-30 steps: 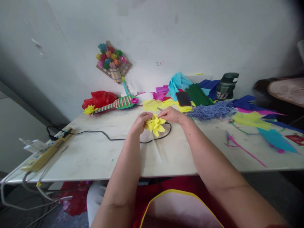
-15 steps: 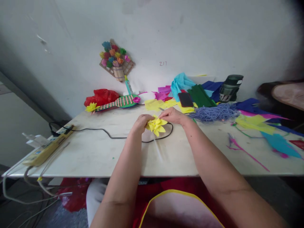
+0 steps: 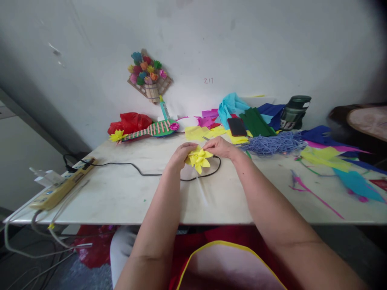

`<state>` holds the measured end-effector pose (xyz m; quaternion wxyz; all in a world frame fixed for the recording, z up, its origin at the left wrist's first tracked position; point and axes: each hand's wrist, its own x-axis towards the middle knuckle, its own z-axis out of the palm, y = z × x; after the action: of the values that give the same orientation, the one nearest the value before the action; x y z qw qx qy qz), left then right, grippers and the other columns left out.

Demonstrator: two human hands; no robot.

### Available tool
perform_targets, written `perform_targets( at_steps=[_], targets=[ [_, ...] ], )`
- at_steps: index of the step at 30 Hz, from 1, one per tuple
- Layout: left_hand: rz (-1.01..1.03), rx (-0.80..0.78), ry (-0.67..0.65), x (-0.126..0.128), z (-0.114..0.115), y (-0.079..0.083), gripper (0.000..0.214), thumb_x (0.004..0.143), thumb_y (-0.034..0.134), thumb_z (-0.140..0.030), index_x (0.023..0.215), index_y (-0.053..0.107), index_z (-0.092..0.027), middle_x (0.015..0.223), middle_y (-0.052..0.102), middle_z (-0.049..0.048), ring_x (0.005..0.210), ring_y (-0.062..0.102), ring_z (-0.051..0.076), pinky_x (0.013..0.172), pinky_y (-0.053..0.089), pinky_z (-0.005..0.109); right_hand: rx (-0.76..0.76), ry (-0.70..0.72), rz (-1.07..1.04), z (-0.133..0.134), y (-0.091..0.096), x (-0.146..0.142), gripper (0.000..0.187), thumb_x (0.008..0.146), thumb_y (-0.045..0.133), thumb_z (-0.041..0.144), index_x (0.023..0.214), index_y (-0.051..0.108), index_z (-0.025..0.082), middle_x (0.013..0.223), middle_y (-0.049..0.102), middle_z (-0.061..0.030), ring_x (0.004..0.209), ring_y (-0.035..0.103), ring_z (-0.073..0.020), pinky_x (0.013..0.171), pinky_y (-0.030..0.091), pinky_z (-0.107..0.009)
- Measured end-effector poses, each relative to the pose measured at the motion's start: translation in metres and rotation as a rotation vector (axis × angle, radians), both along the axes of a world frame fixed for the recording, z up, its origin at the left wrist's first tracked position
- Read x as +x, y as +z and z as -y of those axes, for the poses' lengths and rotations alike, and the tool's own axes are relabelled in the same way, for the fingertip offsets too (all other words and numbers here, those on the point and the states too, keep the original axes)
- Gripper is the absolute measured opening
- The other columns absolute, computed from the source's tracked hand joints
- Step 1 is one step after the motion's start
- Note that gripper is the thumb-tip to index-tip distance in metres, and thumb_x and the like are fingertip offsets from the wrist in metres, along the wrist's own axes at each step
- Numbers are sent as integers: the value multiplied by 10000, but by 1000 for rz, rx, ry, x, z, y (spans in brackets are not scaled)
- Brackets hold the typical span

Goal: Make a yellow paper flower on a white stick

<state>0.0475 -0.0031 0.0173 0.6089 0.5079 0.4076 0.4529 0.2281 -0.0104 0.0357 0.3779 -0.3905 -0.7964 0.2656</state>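
A yellow paper flower (image 3: 199,159) with pointed petals is held just above the table between my two hands. My left hand (image 3: 183,154) grips its left side, fingers bent around the petals. With thumb and fingertips pinched together, my right hand (image 3: 220,146) has hold of a petal at the upper right. Grey pointed tips, perhaps of scissors (image 3: 206,138), show behind that hand; the rest is hidden. Beneath the flower a translucent white stick (image 3: 201,191) slants toward me. A black cord (image 3: 137,171) loops under the flower and past my right hand.
At the back left lies a green stringed instrument model (image 3: 159,128) near red plastic (image 3: 133,123). A power strip (image 3: 62,188) runs along the left edge. Right of centre are a phone (image 3: 237,127), purple-blue strands (image 3: 272,143), coloured paper (image 3: 256,122) and a dark bottle (image 3: 295,112).
Both hands stay on the yellow flower in nearly the same place. The flower's petals have shifted very slightly, and the whole view has moved a little.
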Motion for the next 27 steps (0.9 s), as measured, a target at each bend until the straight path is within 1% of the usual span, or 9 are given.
perform_targets(
  at_steps=[2,5,8,12,15,21,27],
  targets=[
    [62,86,-23,-1,4,3,297,596,687,-310,848,618,-169,652,600,-14,559,544,98,519,405,206,29,-24,-26,-1,-1,1,201,650,579,180,742,757,170,766,737,-46,725,668,-173,690,508,-262],
    [75,179,-43,-4,6,4,299,625,670,-341,863,630,-165,681,604,-11,581,540,93,526,394,199,77,-59,-68,-4,-2,2,202,658,567,169,733,754,178,771,736,-45,735,667,-170,694,507,-263],
    [76,217,-64,-7,5,2,290,637,664,-361,849,643,-164,686,602,-6,581,534,92,513,382,198,121,-98,-85,-7,-4,2,201,663,563,156,727,751,186,757,733,-34,726,665,-166,676,503,-261],
    [101,172,-96,-9,3,1,286,619,671,-376,783,651,-143,626,573,0,530,505,82,472,358,198,177,-148,-49,-10,-6,2,213,669,554,132,730,749,193,757,730,-26,747,663,-170,683,491,-264],
    [115,125,-82,-9,4,1,293,585,678,-364,765,648,-135,613,570,1,519,502,82,464,356,198,219,-153,0,-11,-6,2,208,685,547,141,716,746,194,755,725,-21,759,655,-166,701,477,-260],
    [131,63,-67,-8,4,2,247,536,645,-294,728,618,-141,592,569,-5,501,506,88,463,365,204,270,-119,49,-9,-4,0,197,705,538,175,669,731,180,688,691,-10,685,610,-136,673,437,-235],
    [137,33,-92,-9,6,4,225,521,613,-278,706,608,-148,568,571,-1,491,507,102,448,369,214,272,-59,27,0,4,-1,205,707,549,250,618,704,147,617,636,-25,621,559,-123,573,375,-216]
  ],
)
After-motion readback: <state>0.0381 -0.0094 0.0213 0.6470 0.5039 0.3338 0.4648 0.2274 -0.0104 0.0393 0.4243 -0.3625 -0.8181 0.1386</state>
